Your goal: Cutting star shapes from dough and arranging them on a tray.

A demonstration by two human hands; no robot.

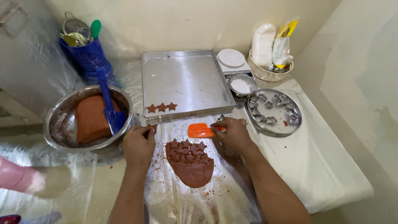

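From the head view, a plastic-covered counter (323, 166) is seen, with a flat oval of brown dough (192, 168) laid near its front middle and star shapes pressed into the far half. The right hand (233, 133) is closed around the handle of an orange spatula (200, 130), whose blade is held flat just beyond the far edge of the dough, pointing left. The left hand (139, 145) is curled at the left edge of the dough, with a small brown star piece (151, 127) seemingly pinched in its fingertips, though this is partly hidden. A metal baking tray (186, 81) is set behind the hands, and three star cut-outs (161, 107) are lined along its near left edge; most of its floor is left bare. A steel bowl (58, 124) with a dough block and a blue spatula (108, 103) is placed at the left. A round tray of cutters (274, 111) is placed at the right, with open cloth-covered counter seen in front of it.
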